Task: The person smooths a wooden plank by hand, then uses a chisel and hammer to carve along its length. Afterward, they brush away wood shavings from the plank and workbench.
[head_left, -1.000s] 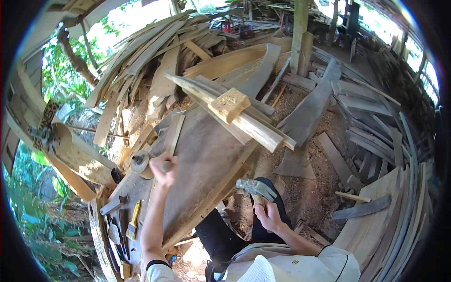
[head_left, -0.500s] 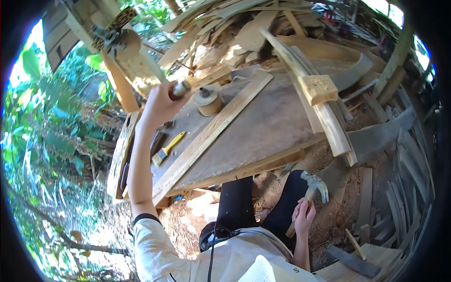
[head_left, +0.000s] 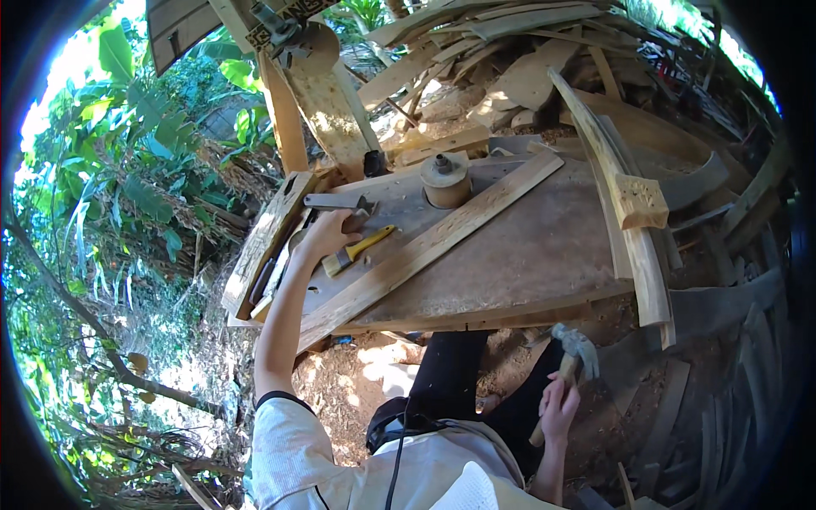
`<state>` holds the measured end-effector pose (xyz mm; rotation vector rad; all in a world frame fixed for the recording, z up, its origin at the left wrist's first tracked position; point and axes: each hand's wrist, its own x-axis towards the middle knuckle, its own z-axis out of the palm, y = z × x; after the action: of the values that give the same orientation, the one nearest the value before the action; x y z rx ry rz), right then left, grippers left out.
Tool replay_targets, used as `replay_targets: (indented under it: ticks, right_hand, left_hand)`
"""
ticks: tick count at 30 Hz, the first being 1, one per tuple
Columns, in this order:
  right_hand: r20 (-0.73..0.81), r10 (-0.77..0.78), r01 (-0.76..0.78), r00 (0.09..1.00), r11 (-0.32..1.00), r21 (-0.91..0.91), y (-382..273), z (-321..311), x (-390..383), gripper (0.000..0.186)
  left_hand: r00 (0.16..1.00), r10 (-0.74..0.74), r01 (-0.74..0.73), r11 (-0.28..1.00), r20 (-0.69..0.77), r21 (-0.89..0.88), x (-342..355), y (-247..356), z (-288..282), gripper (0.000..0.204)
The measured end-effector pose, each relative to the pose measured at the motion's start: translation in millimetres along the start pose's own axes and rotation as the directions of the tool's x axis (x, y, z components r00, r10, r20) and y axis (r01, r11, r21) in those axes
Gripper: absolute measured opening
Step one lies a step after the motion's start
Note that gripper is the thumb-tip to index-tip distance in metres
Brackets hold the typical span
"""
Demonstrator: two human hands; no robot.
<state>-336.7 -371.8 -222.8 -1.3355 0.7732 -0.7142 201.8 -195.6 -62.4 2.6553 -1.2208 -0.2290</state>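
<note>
Gripping the hammer [head_left: 569, 365] by its wooden handle in the closed right hand [head_left: 558, 410], apart from the bench [head_left: 527, 263]. Holding the left hand [head_left: 325, 236] with partly curled fingers at the bench's left end, beside the yellow-handled brush [head_left: 369, 244] and a grey metal tool [head_left: 333, 201]; cannot tell whether grasping anything. Best take tools by handles, not edges, with the hammer held low. Farther off, along a worn brown top crossed by a slanting plank [head_left: 442, 240], towards piled boards [head_left: 501, 25] and sunlit greenery [head_left: 144, 127].

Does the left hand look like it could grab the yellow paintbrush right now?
Probably yes: the left hand is close beside the paintbrush, and nothing seems to lie between them. Whether that hand already holds something, I can't tell.
</note>
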Motion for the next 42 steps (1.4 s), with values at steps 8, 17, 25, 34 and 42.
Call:
replay_targets:
  ticks: [8,17,25,34,42]
  right_hand:
    - [0.189,-0.168,0.143,0.967,0.98,0.141,-66,78,27,0.041]
    - [0.518,-0.504,0.631,0.691,0.77,-0.092,-102,188,16,0.062]
    - [0.655,-0.239,0.264,0.717,0.962,0.063,-77,178,9,0.061]
    - [0.469,-0.071,0.11,0.88,0.992,-0.057,-38,98,33,0.035]
    - [0.381,-0.025,0.084,0.924,0.987,-0.14,-26,61,36,0.029]
  left_hand:
    - [0.931,0.209,-0.309,0.886,-0.298,-0.346,-88,113,28,0.041]
    - [0.99,-0.039,-0.119,0.249,-0.133,-0.961,-188,181,92,0.038]
    - [0.84,-0.53,-0.051,0.132,-0.114,-0.99,-176,85,40,0.024]
    - [0.75,-0.375,0.435,0.9,-0.545,-0.021,-100,-90,-28,0.047]
    - [0.771,-0.337,0.422,0.906,-0.541,0.037,-68,-125,-11,0.046]
